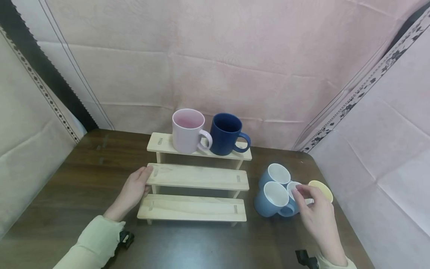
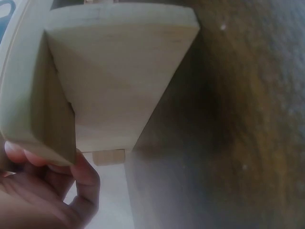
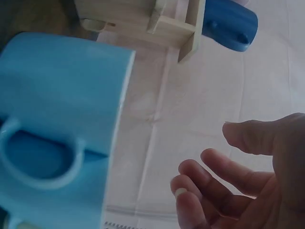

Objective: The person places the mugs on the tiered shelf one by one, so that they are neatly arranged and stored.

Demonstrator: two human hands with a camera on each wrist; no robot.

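My left hand (image 1: 133, 188) grips the left end of the middle step of a pale wooden three-step rack (image 1: 198, 177). In the left wrist view its fingers curl against the edge of the board (image 2: 19, 105). A lilac mug (image 1: 186, 136) and a dark blue mug (image 1: 223, 136) stand on the top step. My right hand (image 1: 317, 215) hovers over the mugs to the right, fingers loosely bent, nothing between them. Below it are three light blue mugs, one in front (image 1: 267, 201), one behind (image 1: 273, 173), one partly hidden (image 1: 297, 205). Beyond it shows a yellow mug (image 1: 327, 191).
All of this stands on a dark brown wooden table (image 1: 181, 246). A pale cloth (image 1: 208, 67) hangs behind it, with further cloth on both sides. The loose mugs sit close together near the right edge of the table.
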